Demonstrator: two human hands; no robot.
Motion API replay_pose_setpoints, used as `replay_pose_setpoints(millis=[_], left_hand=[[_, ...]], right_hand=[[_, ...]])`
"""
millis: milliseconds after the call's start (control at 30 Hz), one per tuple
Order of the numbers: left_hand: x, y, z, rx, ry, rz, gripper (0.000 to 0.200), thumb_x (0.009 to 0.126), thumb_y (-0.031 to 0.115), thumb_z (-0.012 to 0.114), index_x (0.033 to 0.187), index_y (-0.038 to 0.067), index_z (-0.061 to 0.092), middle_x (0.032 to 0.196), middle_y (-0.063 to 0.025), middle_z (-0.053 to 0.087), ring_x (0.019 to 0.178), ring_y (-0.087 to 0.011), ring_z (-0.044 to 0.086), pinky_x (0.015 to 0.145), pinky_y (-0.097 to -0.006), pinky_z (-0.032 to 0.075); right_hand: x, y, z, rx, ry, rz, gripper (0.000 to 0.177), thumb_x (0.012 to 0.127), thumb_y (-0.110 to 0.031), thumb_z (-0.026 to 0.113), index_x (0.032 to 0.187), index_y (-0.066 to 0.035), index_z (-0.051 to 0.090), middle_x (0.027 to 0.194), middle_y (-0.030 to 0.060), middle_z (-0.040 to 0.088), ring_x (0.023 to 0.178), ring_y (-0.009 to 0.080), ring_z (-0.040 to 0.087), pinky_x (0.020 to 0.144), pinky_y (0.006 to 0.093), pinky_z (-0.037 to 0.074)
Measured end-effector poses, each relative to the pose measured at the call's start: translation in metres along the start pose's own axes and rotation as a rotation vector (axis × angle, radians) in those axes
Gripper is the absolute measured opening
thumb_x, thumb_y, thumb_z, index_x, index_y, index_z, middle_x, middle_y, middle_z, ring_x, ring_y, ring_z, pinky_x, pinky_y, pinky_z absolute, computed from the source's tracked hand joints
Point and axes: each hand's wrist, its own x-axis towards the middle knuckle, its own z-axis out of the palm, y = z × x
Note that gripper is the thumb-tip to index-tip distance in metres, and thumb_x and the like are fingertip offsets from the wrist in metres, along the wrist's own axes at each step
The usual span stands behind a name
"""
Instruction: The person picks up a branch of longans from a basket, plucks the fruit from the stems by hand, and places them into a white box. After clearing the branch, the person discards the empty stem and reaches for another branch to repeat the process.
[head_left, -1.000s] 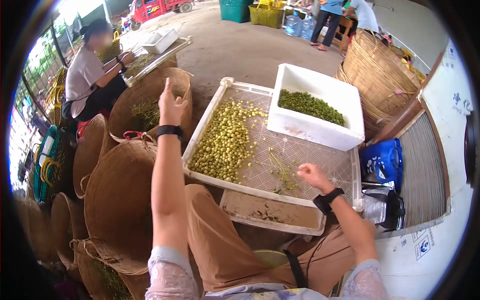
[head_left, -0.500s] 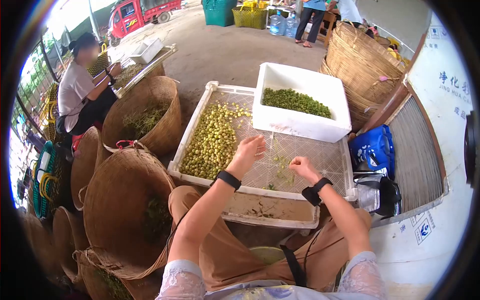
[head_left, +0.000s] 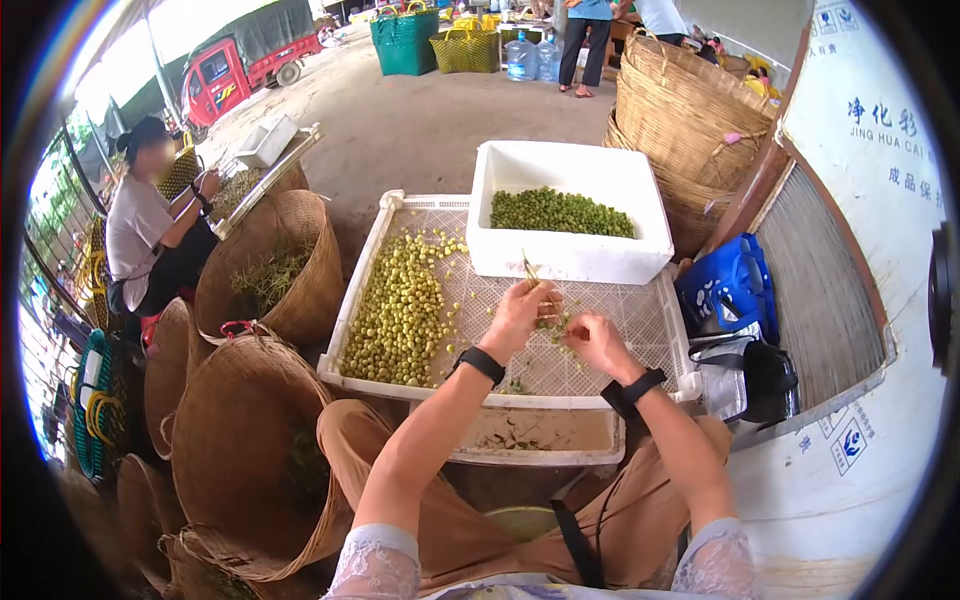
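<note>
My left hand (head_left: 518, 320) is closed round a thin green sprig (head_left: 529, 268), whose stem sticks up above the fingers. Close beside it, my right hand (head_left: 602, 347) has its fingertips pinched together at the green bits hanging from the sprig; what exactly they grip is too small to make out. Both hands are over a white mesh-bottomed tray (head_left: 345, 312). Yellow-green round fruits (head_left: 393, 315) are heaped on the tray's left side. At its back right rests a white foam box (head_left: 570, 256) containing smaller dark green fruits (head_left: 562, 212).
Woven baskets (head_left: 245, 440) stand at my left, one with cut stems (head_left: 270, 272) inside. A person (head_left: 145, 225) sits beyond them at another tray. Tall stacked baskets (head_left: 690, 120), a blue bag (head_left: 735, 290) and a silver-black bag (head_left: 745, 375) are on the right.
My hands have come closer together, and a stem now stands up out of my left hand. The whole view has shifted, with the scene appearing slightly lower and further left.
</note>
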Motion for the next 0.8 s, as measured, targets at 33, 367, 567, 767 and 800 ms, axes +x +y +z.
replay_pose_setpoints(millis=[33, 367, 567, 767, 800], left_hand=[[0.0, 0.001, -0.003, -0.09, -0.019, -0.007, 0.021, 0.089, 0.021, 0.052, 0.097, 0.002, 0.053, 0.087, -0.0077, 0.06, 0.078, -0.0173, 0.06, 0.062, -0.0292, 0.05], [-0.033, 0.051, -0.063, -0.181, 0.022, 0.118, 0.02, 0.093, 0.017, 0.042, 0.097, -0.001, 0.051, 0.091, -0.0129, 0.058, 0.083, -0.0241, 0.06, 0.07, -0.0361, 0.049], [-0.049, 0.051, -0.089, -0.197, 0.104, 0.154, 0.021, 0.093, 0.017, 0.042, 0.097, -0.002, 0.05, 0.08, -0.0099, 0.057, 0.074, -0.0223, 0.058, 0.067, -0.0358, 0.049], [-0.055, 0.048, -0.097, -0.125, 0.129, 0.021, 0.021, 0.089, 0.017, 0.049, 0.095, -0.004, 0.051, 0.067, -0.0059, 0.05, 0.058, -0.0182, 0.053, 0.059, -0.0372, 0.051], [-0.054, 0.046, -0.092, -0.064, 0.123, -0.001, 0.022, 0.087, 0.019, 0.054, 0.095, -0.002, 0.052, 0.066, -0.0034, 0.048, 0.056, -0.014, 0.051, 0.056, -0.034, 0.053]], right_hand=[[0.001, -0.004, -0.004, 0.006, -0.011, -0.027, 0.012, 0.074, -0.01, 0.063, 0.077, 0.0, 0.059, 0.071, 0.0121, 0.058, 0.064, 0.0229, 0.057, 0.058, 0.0327, 0.045], [0.018, 0.04, 0.049, 0.008, -0.245, 0.173, 0.028, 0.08, -0.028, 0.059, 0.071, -0.001, 0.057, 0.062, 0.0113, 0.055, 0.057, 0.0223, 0.053, 0.056, 0.0354, 0.043], [0.037, 0.053, 0.127, -0.265, -0.43, 0.202, 0.035, 0.075, -0.034, 0.06, 0.065, -0.001, 0.056, 0.058, 0.013, 0.054, 0.056, 0.027, 0.052, 0.055, 0.0376, 0.043], [0.045, 0.034, 0.078, 0.237, -0.302, 0.356, 0.02, 0.074, -0.016, 0.065, 0.063, -0.003, 0.055, 0.056, 0.0046, 0.052, 0.052, 0.0137, 0.048, 0.051, 0.0312, 0.04], [0.045, 0.018, 0.059, 0.27, -0.273, 0.353, 0.02, 0.076, -0.016, 0.064, 0.064, -0.002, 0.056, 0.057, 0.0044, 0.052, 0.053, 0.0126, 0.048, 0.051, 0.0302, 0.04]])
